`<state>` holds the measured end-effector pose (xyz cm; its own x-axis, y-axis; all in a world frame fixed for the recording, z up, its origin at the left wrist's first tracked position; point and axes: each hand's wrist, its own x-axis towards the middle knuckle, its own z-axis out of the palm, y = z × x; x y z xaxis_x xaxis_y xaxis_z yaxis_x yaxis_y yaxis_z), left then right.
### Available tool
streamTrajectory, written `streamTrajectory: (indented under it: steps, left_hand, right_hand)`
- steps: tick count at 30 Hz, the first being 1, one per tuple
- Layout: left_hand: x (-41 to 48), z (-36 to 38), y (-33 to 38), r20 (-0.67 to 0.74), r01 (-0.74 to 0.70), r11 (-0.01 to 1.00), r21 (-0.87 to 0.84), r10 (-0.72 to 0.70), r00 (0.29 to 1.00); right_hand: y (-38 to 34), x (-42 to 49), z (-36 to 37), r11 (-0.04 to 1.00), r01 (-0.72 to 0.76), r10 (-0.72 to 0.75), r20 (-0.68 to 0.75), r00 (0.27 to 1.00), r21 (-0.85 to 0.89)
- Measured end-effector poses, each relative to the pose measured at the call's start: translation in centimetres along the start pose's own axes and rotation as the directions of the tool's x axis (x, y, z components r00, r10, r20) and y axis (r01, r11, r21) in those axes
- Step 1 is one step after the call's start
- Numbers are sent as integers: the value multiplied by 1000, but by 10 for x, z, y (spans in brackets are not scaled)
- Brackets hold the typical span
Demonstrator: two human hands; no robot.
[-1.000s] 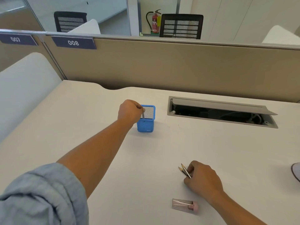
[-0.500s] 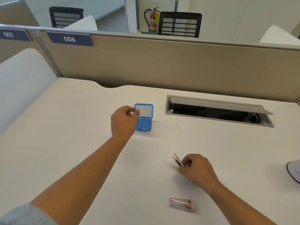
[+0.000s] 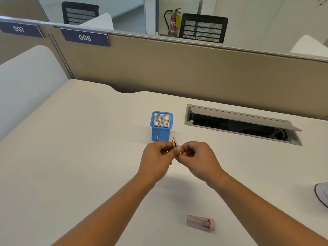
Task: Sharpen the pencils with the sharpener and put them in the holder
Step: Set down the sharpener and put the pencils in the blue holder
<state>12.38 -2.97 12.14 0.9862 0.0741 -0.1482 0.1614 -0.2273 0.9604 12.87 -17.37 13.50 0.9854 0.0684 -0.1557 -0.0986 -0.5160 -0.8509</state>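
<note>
- Your right hand (image 3: 198,160) and left hand (image 3: 156,160) meet over the desk (image 3: 88,157), fingers curled, both pinching two pencils (image 3: 174,142), tips up;
- just behind them stands the blue holder (image 3: 161,129), one pencil (image 3: 157,132) inside;
- the sharpener (image 3: 200,223) lies nearer you.

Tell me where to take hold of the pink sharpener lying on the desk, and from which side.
Pinch the sharpener across its two long sides, near the middle, coming straight down from above. It lies flat on the desk, long axis roughly left to right, with open space around it, so thumb and finger should fit on either side.
</note>
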Motion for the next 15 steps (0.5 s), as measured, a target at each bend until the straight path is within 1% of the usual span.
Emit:
streamTrajectory:
  steps: [2, 5, 7, 9, 11, 13, 15]
  left_hand:
    - [2, -5, 1, -16, -9, 1000, -11, 9, 1000]
    - [7, -11, 3, -76, -8, 999, -52, 4, 997]
    - [15, -16, 6, -113, -24, 998, -50, 19, 993]
    - [28, -21, 10, -151, -64, 998, 17, 65, 986]
    - [45, -28, 17, -187, -88, 987, 133, 112, 976]
    - [64, -36, 23, -213, -108, 953, 283, 172, 962]
    - [80, -41, 28, -229, -113, 915, 388, 214, 950]
  right_hand:
    - [-4, 4, 0, 1000, 5, -5, 20, 1000, 4]
    - [-10, 13, -2, 1000, 15, -15, 36, 999, 20]
    - [-14, 21, -2, 1000, 14, -15, 34, 999, 26]
    - [-17, 33, -2, 1000, 24, -24, 23, 999, 11]
    - [-22, 48, -3, 999, 41, -41, 8, 999, -5]
    - [-29, 65, -4, 999, 42, -42, -7, 999, -9]
    - [-37, 81, -4, 999, 40, -40, -17, 999, -4]
